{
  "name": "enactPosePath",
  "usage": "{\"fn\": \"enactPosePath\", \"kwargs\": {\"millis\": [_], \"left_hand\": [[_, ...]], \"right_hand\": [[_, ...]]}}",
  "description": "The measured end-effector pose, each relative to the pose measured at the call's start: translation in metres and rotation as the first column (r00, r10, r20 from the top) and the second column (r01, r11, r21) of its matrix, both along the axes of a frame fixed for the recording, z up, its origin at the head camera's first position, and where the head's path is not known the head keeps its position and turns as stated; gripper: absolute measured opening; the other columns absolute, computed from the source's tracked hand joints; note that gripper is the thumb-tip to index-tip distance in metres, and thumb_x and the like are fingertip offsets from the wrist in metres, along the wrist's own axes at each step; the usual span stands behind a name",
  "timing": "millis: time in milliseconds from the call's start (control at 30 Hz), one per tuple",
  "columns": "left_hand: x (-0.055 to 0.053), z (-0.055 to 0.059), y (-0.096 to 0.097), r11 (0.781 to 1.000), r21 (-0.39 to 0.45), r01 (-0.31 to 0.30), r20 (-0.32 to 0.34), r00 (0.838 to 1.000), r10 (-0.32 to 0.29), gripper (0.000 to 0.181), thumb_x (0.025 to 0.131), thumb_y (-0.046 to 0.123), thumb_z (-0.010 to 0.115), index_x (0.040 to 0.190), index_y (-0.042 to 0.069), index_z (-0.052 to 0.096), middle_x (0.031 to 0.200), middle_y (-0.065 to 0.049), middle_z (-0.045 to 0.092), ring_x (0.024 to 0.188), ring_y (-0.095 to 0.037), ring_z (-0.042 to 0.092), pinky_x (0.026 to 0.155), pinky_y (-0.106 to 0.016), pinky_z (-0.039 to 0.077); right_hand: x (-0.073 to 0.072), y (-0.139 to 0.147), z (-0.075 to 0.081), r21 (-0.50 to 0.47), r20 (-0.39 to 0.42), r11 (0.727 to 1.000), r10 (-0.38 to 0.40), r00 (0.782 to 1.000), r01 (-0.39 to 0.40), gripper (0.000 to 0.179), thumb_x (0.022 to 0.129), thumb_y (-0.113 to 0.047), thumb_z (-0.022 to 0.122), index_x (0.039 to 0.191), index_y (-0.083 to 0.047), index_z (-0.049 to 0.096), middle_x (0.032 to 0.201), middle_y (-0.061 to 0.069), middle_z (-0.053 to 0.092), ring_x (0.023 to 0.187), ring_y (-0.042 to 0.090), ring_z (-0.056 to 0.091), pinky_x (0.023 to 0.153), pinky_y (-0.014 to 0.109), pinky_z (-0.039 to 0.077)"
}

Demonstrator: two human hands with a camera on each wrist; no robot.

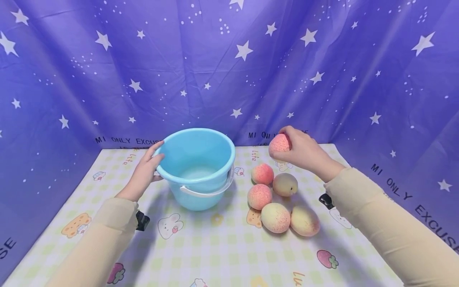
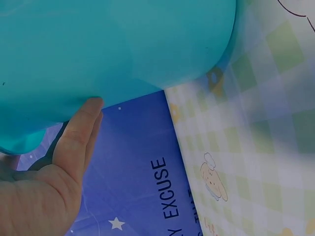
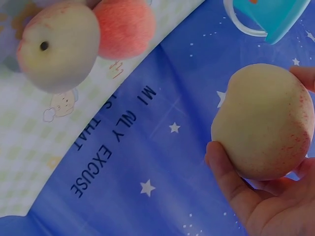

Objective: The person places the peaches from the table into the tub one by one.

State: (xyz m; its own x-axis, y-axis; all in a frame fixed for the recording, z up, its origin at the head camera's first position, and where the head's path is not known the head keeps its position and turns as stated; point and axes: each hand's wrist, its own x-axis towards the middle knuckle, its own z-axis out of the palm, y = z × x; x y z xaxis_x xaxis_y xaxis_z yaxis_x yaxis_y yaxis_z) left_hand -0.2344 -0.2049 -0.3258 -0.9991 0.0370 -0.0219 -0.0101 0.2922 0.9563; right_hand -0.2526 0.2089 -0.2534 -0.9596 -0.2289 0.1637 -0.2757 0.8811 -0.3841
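A light blue bucket point(image 1: 195, 195) with a white handle point(image 1: 206, 194) is left of centre on the table in the head view. My left hand point(image 1: 143, 171) grips its left rim, with fingers both over the edge and against the outer wall. In the left wrist view, fingers point(image 2: 78, 137) press along the bucket's side. Above the table's far right part, my right hand point(image 1: 305, 150) holds a peach point(image 1: 279, 143) between thumb and fingers. The right wrist view shows this peach point(image 3: 263, 123) as pale yellow with red speckles on one side.
Several more peaches lie right of the bucket, among them a red one point(image 1: 263, 174), a yellowish one point(image 1: 275, 217) and a pale one with a dark spot point(image 1: 285, 184). A checked cloth point(image 1: 201, 247) covers the table. Behind hangs a purple star-patterned curtain point(image 1: 201, 63).
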Motion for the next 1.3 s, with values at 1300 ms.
{"fn": "enactPosePath", "kwargs": {"millis": [1300], "left_hand": [[0.002, -0.001, -0.001, 1.000, 0.012, -0.001, -0.016, 1.000, 0.001, 0.060, 0.104, 0.031, 0.034, 0.160, 0.028, 0.013, 0.166, -0.016, 0.010, 0.143, -0.045, 0.033, 0.106, -0.059, 0.046]], "right_hand": [[-0.011, -0.051, 0.008, -0.097, -0.079, 0.994, 0.050, 0.996, -0.058, 0.064, 0.079, -0.042, 0.075, 0.132, -0.014, 0.051, 0.126, 0.011, 0.055, 0.107, 0.029, 0.056, 0.087, 0.047, 0.054]]}}
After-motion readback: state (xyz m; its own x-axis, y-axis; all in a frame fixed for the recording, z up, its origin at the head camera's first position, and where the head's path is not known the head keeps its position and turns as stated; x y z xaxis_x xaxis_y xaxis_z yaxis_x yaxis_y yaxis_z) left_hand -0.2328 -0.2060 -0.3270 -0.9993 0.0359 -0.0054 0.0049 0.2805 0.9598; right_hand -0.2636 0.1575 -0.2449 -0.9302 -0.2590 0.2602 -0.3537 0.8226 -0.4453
